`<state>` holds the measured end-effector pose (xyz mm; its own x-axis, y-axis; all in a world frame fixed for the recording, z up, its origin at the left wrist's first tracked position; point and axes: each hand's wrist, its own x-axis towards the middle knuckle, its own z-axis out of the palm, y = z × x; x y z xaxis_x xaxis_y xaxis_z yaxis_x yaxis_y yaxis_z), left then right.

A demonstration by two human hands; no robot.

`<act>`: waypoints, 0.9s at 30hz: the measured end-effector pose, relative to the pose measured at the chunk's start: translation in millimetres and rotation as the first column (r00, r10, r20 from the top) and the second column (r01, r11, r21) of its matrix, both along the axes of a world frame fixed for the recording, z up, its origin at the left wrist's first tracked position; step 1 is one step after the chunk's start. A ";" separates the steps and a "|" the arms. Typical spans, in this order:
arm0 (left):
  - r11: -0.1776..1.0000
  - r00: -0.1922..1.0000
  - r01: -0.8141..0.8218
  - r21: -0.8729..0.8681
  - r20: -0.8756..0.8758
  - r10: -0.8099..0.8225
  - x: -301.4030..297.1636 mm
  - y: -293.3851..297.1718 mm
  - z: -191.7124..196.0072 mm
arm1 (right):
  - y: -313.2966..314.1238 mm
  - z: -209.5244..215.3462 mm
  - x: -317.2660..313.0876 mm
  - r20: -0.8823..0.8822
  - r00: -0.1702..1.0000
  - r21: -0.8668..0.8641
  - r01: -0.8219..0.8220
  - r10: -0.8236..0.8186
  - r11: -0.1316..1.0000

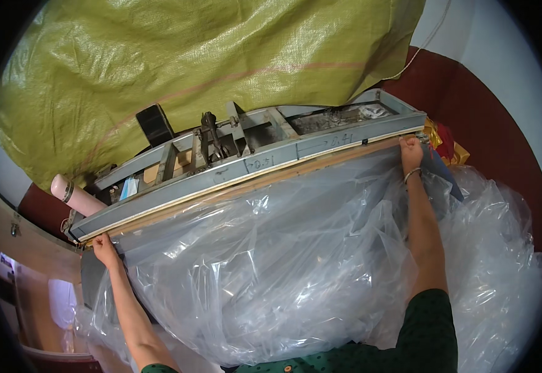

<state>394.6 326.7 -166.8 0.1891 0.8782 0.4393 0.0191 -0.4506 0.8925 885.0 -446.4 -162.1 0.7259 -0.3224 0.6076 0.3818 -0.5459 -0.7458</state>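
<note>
A wide sheet of clear plastic film (246, 267) spreads in front of me, wrinkled and shiny. Its far edge runs along a wooden strip (283, 174) at the front of a long grey metal frame (221, 177). At the strip's left end, my left hand (104, 250) is closed in a pinch on the film's corner. My right hand (411, 153) pinches the film at the right end, fingers curled, a bracelet on the wrist. Both arms are stretched wide apart. What lies under the fingertips is too small to see clearly.
Inside the frame lie a pink bottle (78, 195), a dark phone-like slab (154, 124) and a dark metal mechanism (214, 138). A yellow-green woven sheet (209, 56) hangs behind. More film (494, 273) heaps at the right, near a red-and-gold bundle (448, 144).
</note>
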 end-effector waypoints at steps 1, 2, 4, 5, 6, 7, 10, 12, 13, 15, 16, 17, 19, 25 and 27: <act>0.999 0.999 -0.044 0.025 -0.017 0.045 1.4 0.4 -1.5 | -6.7 -1.0 2.6 0.042 0.998 -0.071 0.041 -0.038 0.997; 0.995 0.996 -0.087 0.051 -0.034 0.089 3.5 0.1 -4.1 | -14.5 -1.4 4.7 0.087 0.994 -0.140 0.084 -0.073 0.987; 0.981 0.982 -0.178 0.070 -0.056 0.182 -3.6 -2.3 -2.6 | -5.7 -0.8 -0.1 0.031 0.999 -0.054 0.020 -0.018 0.998; 0.973 0.972 -0.224 0.062 -0.059 0.227 -8.9 -3.2 -0.7 | 0.7 5.1 -6.4 -0.055 0.996 0.110 -0.070 0.076 0.991; 0.964 0.964 -0.259 0.052 -0.054 0.262 -9.2 -2.8 0.8 | 0.8 9.1 -10.6 -0.119 0.978 0.276 -0.131 0.169 0.952; 0.959 0.957 -0.283 0.032 -0.053 0.284 -10.7 1.9 -1.5 | -1.5 7.5 -8.9 -0.100 0.979 0.270 -0.144 0.177 0.952; 0.951 0.950 -0.306 -0.039 0.048 0.307 -11.3 3.0 -1.0 | 3.1 14.8 -13.8 -0.087 0.979 0.266 -0.157 0.186 0.951; 0.965 0.933 -0.246 -0.087 0.249 0.260 -13.8 -4.7 0.1 | 7.7 20.0 -20.9 -0.136 0.975 0.282 -0.131 0.175 0.950; 0.967 0.971 -0.237 0.089 0.034 0.235 -23.5 -0.7 1.4 | 8.9 17.5 -20.4 -0.129 0.969 0.284 -0.166 0.209 0.944; 0.914 0.880 -0.099 0.394 -0.394 0.265 -44.6 5.6 6.4 | 3.1 14.0 -17.3 -0.110 0.954 0.286 -0.239 0.279 0.928; 0.939 0.744 0.031 0.342 -0.636 0.207 -46.4 -1.8 14.9 | -10.4 12.8 -15.3 -0.097 0.954 0.221 -0.256 0.282 0.941; 0.881 0.713 0.094 0.464 -0.649 0.266 -47.1 -8.3 16.4 | -21.7 10.9 -11.5 -0.087 0.952 0.155 -0.278 0.294 0.948; 0.706 0.644 0.211 0.676 -0.639 0.420 -62.7 -23.3 23.6 | -20.0 10.3 -16.1 -0.141 0.952 0.032 -0.269 0.271 0.963; 0.960 0.857 0.210 0.187 -0.508 -0.089 -86.9 -81.1 85.9 | -66.9 54.4 -95.3 -0.049 0.978 -0.249 -0.211 0.205 0.945; 0.945 0.893 0.313 0.095 -0.368 -0.259 -76.4 -128.8 105.0 | -126.4 33.3 -122.5 0.029 0.989 -0.209 -0.133 0.142 0.969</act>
<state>318.2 197.8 -61.9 0.5854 0.6936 0.4199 0.1647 -0.6088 0.7761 762.5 -572.9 -128.8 0.7259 -0.0861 0.6824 0.4935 -0.6258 -0.6040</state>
